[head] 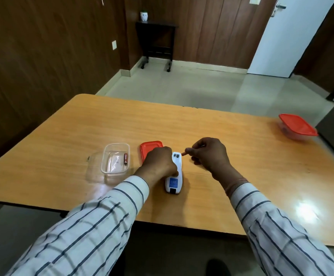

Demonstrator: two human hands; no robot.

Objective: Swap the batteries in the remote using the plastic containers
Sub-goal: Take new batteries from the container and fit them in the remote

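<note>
**Battery at the mouth of the remote's bay**

While the left hand (158,161) clamps the white remote (174,174) against the table (242,156), back side up, the right hand (208,154) pinches a battery (183,154) between thumb and fingertips, just beside the open bay at the remote's far end. Another battery (125,158) lies in the open clear container (115,159), its red lid (149,147) behind the left hand; a closed container (297,127) sits well apart at the right edge. Judged from here, the risks are a reversed polarity, which cannot be read, or a slip off the spring contact, sending the battery rolling.
</note>
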